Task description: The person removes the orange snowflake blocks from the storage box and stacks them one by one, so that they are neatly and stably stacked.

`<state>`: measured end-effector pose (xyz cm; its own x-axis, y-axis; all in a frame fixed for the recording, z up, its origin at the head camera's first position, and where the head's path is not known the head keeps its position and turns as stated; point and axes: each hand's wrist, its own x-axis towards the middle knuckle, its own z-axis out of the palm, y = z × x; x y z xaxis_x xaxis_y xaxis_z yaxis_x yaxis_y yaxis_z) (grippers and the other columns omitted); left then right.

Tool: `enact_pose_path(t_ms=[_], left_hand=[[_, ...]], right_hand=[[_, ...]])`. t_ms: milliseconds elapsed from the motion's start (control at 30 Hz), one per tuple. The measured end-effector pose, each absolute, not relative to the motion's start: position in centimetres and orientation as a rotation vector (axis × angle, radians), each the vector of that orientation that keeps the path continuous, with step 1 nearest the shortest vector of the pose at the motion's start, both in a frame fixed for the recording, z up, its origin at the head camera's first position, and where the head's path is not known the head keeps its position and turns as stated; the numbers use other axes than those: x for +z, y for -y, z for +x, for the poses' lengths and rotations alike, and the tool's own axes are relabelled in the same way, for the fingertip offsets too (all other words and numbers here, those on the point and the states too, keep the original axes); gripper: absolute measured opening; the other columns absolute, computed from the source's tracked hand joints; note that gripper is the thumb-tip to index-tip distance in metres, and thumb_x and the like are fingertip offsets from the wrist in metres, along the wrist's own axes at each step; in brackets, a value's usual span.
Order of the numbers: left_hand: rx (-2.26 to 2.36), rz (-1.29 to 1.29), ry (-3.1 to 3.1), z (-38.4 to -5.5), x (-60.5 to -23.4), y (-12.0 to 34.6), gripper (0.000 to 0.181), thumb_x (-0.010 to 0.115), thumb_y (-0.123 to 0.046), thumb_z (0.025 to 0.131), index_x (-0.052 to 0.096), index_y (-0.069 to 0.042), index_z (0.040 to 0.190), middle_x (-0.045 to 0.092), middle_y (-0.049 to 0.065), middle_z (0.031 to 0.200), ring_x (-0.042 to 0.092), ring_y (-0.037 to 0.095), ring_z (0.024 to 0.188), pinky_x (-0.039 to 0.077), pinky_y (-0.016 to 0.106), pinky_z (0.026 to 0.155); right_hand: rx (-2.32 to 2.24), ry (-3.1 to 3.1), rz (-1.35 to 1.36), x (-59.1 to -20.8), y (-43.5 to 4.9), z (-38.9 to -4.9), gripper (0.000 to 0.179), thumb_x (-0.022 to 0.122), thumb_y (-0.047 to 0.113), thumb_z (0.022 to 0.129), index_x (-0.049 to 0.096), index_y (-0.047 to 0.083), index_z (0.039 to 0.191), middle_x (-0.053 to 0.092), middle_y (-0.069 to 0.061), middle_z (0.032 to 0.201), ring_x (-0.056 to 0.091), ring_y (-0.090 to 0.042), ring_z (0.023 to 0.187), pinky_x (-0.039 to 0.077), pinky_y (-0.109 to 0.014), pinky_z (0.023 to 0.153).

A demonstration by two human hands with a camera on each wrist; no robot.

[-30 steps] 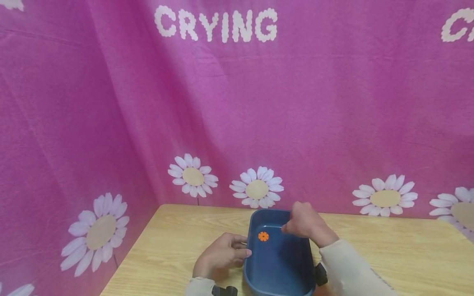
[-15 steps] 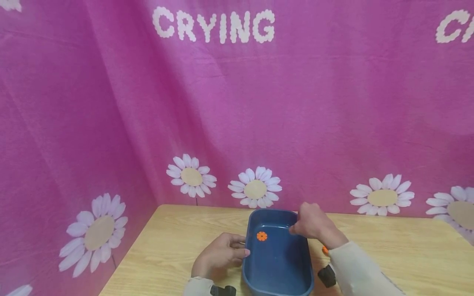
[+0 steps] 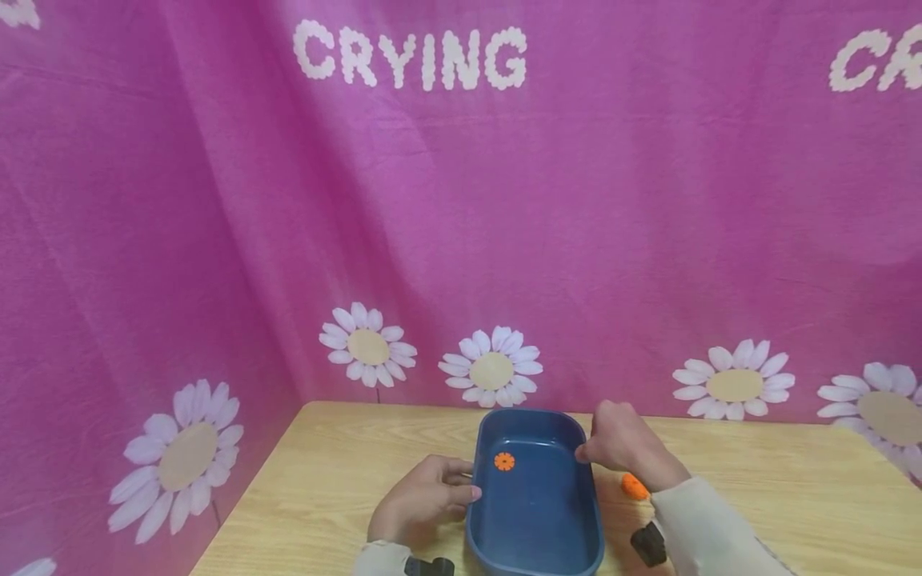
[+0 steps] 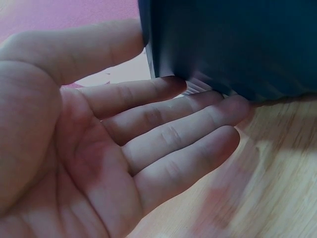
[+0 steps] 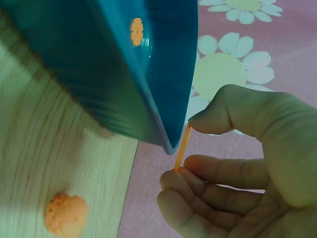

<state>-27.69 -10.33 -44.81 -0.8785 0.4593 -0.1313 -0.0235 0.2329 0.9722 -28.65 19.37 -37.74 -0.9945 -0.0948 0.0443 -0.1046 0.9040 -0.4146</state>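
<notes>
A deep blue rectangular tub [image 3: 534, 552] stands on the table, with a notched orange disc [image 3: 504, 462] lying flat inside it near the far left. My left hand [image 3: 426, 496] is at the tub's left side, its thumb right at the wall. In the left wrist view its fingers [image 4: 171, 134] lie nearly straight, tips against the tub's lower part. At the far right corner, my right hand [image 3: 625, 445] pinches a thin orange piece [image 5: 183, 148] between thumb and fingertips; it shows edge-on, just outside the rim.
A rounded, bumpy orange lump [image 3: 635, 486] sits on the wooden table [image 3: 763, 496], right of the tub and beside the right wrist. Behind the table hangs a pink cloth [image 3: 605, 240] with daisies and white lettering. Black wrist cameras project near both sleeves.
My right hand has moved right, from over the tub's inside to its far right rim. The orange lump, hidden before, has come into sight. My left hand keeps its place at the tub.
</notes>
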Motion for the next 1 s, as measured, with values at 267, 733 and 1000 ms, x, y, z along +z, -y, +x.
enact_pose_path(t_ms=[267, 733, 1000], left_hand=[[1.68, 0.402, -2.153, -27.7, -44.8, 10.4, 0.042, 0.071, -0.001, 0.09, 0.061, 0.006, 0.13, 0.07, 0.016, 0.11, 0.07, 0.03, 0.095, 0.059, 0.047, 0.081], [1.656, 0.381, -2.163, -27.5, -44.4, 10.4, 0.042, 0.072, -0.003, 0.09, 0.063, 0.004, 0.13, 0.071, 0.014, 0.109, 0.07, 0.028, 0.094, 0.059, 0.049, 0.083], [1.667, 0.365, -2.156, -27.3, -44.4, 10.2, 0.041, 0.072, -0.003, 0.09, 0.062, 0.005, 0.13, 0.071, 0.015, 0.109, 0.07, 0.029, 0.095, 0.058, 0.05, 0.083]], right_hand=[[0.649, 3.003, 0.178, -38.2, -20.6, -28.5, 0.028, 0.085, 0.014, 0.07, 0.061, 0.008, 0.056, 0.051, -0.001, 0.049, 0.047, -0.016, 0.046, 0.037, -0.026, 0.044], [0.623, 3.001, 0.146, -39.5, -22.7, -28.4, 0.03, 0.08, 0.011, 0.067, 0.054, 0.008, 0.052, 0.041, 0.002, 0.046, 0.046, -0.016, 0.045, 0.037, -0.028, 0.045], [0.643, 2.967, 0.162, -40.9, -24.4, -28.4, 0.03, 0.077, 0.011, 0.063, 0.049, 0.01, 0.052, 0.04, 0.004, 0.048, 0.042, -0.014, 0.045, 0.033, -0.028, 0.044]])
